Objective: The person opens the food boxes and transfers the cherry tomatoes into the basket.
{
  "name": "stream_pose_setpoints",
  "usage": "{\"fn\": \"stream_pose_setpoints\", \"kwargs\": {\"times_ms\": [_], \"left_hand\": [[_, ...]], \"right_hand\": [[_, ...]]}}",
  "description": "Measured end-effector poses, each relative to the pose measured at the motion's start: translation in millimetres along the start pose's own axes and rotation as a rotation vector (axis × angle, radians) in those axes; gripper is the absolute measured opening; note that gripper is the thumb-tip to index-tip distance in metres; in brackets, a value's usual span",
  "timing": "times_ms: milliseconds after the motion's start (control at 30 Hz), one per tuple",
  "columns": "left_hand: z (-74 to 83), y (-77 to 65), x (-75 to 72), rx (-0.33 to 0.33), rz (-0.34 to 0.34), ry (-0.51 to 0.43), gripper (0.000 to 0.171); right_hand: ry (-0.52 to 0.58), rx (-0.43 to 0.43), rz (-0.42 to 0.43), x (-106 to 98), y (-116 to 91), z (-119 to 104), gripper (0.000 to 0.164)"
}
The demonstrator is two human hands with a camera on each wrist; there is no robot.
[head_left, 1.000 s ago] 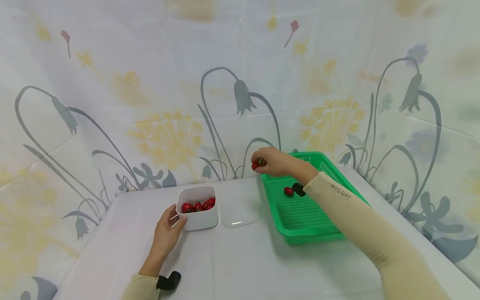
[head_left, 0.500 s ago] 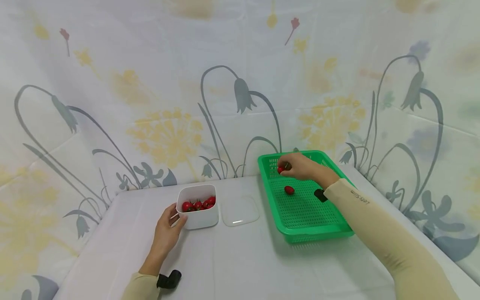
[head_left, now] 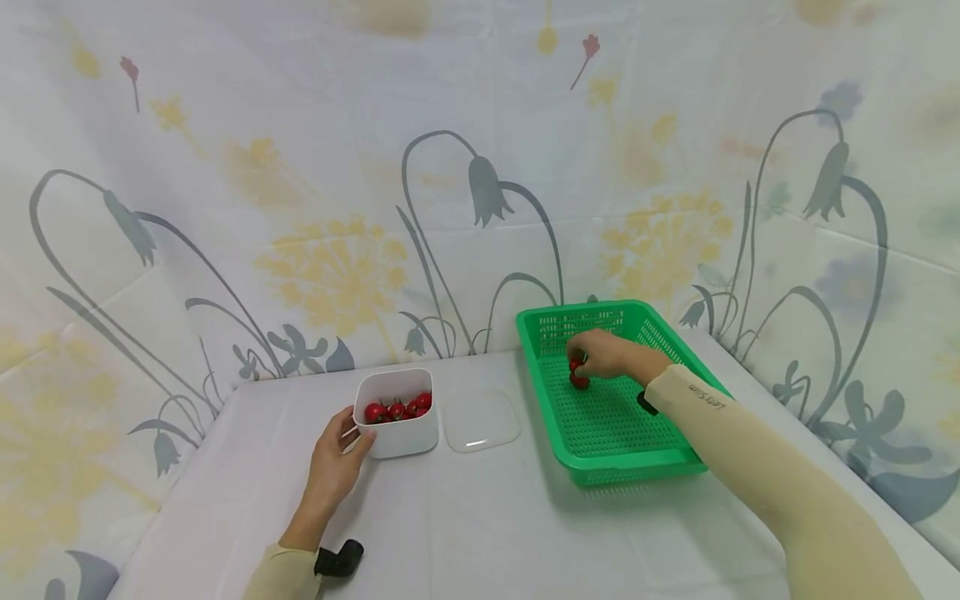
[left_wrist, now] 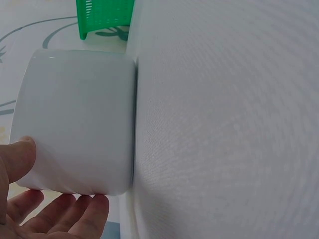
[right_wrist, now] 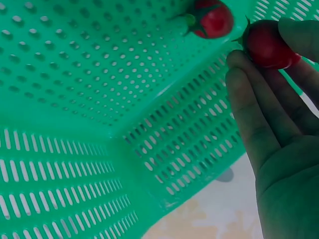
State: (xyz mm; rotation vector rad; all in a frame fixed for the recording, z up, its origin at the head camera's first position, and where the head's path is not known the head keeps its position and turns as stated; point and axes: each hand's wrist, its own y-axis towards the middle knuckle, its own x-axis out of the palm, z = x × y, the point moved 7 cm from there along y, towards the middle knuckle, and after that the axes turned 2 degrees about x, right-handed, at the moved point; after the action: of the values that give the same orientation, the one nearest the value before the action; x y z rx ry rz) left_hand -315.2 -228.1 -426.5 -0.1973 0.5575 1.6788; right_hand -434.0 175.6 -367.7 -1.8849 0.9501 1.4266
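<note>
My left hand (head_left: 336, 462) holds a white box (head_left: 405, 439) at its near left corner, the thumb on the front wall and the fingertips along the side in the left wrist view. Several cherry tomatoes (head_left: 396, 411) with green stems lie inside the box. Down in the green basket (head_left: 551, 425), my right hand (head_left: 603, 354) pinches a cherry tomato (right_wrist: 271, 45) between thumb and fingers. A second cherry tomato (right_wrist: 214, 20) lies on the basket floor, close beside the held one.
A clear flat lid (head_left: 480, 421) lies on the white tabletop (head_left: 487, 525) between box and basket. Behind stands a flower-print cloth backdrop (head_left: 480, 167). The basket's slotted walls (right_wrist: 179, 144) rise around the right hand.
With the tomato in its grip, my right hand has moved right from over the basket's left edge, then down into the basket. The left hand and the box have stayed in place.
</note>
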Motion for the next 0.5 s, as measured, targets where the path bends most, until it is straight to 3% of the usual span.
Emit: {"fn": "stream_pose_setpoints", "kwargs": {"times_ms": [300,500], "left_hand": [[-0.9,-2.0,-0.1,-0.008,-0.002,0.01,0.055],[-0.2,-1.1,-0.3,0.001,0.001,0.009,0.055]], "right_hand": [[-0.008,0.031,-0.06,11.1,1.3,2.9,0.005],[-0.028,0.03,-0.062,10.8,1.6,3.9,0.012]]}}
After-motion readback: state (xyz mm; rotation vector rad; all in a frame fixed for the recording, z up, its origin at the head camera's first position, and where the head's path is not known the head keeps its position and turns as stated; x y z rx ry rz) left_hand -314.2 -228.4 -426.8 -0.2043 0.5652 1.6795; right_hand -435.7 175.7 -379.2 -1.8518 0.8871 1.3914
